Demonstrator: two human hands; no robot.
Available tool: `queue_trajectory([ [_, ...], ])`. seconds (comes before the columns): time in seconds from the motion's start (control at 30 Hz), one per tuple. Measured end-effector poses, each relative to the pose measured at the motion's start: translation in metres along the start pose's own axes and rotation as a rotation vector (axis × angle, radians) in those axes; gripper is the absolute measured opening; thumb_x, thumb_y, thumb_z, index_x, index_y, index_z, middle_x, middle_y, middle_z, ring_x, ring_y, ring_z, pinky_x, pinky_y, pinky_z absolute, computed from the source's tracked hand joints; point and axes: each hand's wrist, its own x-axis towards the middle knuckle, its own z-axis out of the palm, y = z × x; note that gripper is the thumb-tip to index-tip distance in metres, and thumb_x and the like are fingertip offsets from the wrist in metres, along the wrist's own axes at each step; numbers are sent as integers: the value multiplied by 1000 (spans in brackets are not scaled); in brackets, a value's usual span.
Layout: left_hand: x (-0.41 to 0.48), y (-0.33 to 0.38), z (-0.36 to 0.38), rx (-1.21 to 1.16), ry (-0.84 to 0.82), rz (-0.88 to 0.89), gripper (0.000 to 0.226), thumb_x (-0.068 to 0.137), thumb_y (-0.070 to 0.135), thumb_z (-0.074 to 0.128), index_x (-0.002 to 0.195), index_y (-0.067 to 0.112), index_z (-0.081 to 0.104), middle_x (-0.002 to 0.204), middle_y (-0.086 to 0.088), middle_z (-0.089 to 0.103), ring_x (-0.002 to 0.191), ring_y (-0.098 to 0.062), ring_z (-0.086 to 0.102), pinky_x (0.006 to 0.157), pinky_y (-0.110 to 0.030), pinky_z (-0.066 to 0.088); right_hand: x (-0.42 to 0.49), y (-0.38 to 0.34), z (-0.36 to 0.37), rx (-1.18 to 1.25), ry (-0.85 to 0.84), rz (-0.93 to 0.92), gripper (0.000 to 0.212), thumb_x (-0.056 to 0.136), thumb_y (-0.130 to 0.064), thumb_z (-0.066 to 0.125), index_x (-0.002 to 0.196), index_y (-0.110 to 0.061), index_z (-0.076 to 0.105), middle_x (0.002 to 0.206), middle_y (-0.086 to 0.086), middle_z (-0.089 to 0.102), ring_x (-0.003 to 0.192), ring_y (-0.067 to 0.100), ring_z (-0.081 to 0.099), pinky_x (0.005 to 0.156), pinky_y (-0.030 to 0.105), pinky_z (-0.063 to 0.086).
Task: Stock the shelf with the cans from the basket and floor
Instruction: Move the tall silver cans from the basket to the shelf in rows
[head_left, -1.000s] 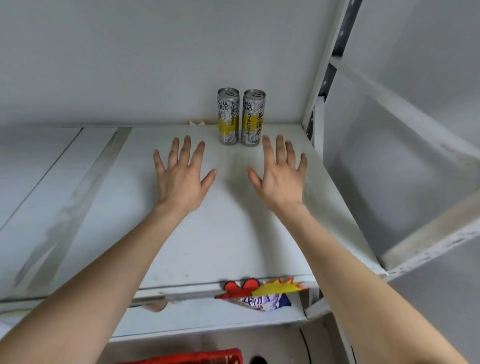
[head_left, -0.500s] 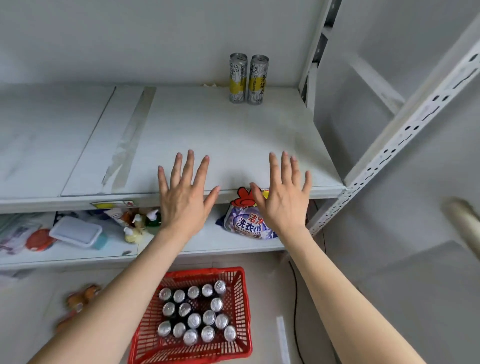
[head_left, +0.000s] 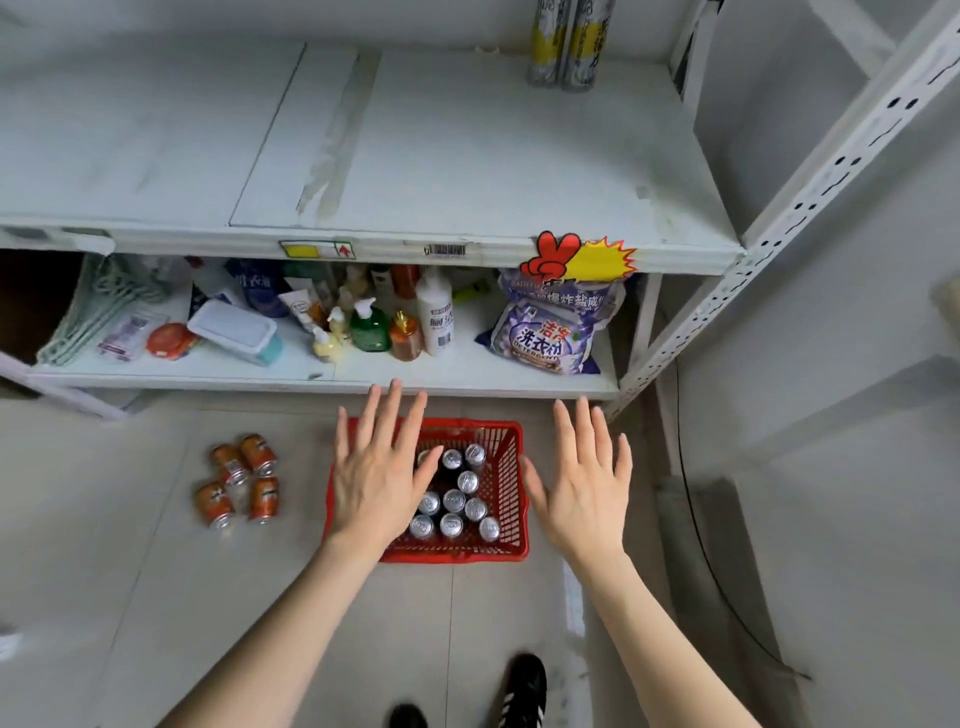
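Observation:
A red basket (head_left: 506, 467) stands on the floor below the shelves, holding several upright silver-topped cans (head_left: 460, 501). Several orange cans (head_left: 240, 480) lie on the floor to its left. Two tall silver-and-yellow cans (head_left: 563, 49) stand at the back right of the white upper shelf (head_left: 467, 171). My left hand (head_left: 376, 470) hovers flat, fingers spread, over the basket's left side and hides part of it. My right hand (head_left: 584, 480) hovers open just right of the basket. Both hands hold nothing.
The lower shelf (head_left: 363, 371) carries bottles (head_left: 434, 312), a white lidded box (head_left: 234, 330) and a purple detergent bag (head_left: 553, 332). A white perforated upright (head_left: 769, 228) frames the shelf's right side. A black cable (head_left: 696, 519) runs along the floor by the wall. My shoes (head_left: 522, 686) show at the bottom.
The view has tilted down from the upper shelf to the floor. Both open hands have dropped from above the shelf to above the basket. The orange cans came into view.

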Motion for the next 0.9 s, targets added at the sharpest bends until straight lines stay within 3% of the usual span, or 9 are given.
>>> queue_trajectory([
  [0.27,-56,-40,67,-54,-158,7,68,94,58,19,144,18,40,150,-12,39,141,-30,31,111,-55,24,-69,-24,59,13,-151,71,71,92,-56,38,143,-8,47,149,17,44,138,35,42,108,55,36],
  [0.4,-58,-53,102,-66,-186,5,66,90,55,29,145,19,39,149,-11,41,141,-29,32,110,-54,26,-74,-25,95,21,-206,81,69,92,-50,58,145,-8,44,151,18,42,139,35,40,110,54,33],
  [0.57,-48,-60,154,-74,-231,6,64,89,54,31,139,18,48,143,-10,48,134,-29,43,107,-55,32,-64,-17,150,39,-278,110,74,92,-58,33,144,-8,44,150,17,42,139,35,41,108,52,36],
  [0.77,-36,-69,260,-84,-276,9,64,88,54,36,140,17,47,143,-10,49,134,-29,44,103,-55,40,-62,2,258,55,-380,83,72,95,-56,46,150,-11,35,156,13,34,144,31,32,113,48,31],
  [0.9,-25,-80,341,-85,-282,30,66,84,50,60,141,19,45,144,-9,47,136,-28,41,105,-57,37,-60,15,329,69,-433,100,74,95,-58,42,152,-13,28,159,10,28,146,29,27,115,44,25],
])
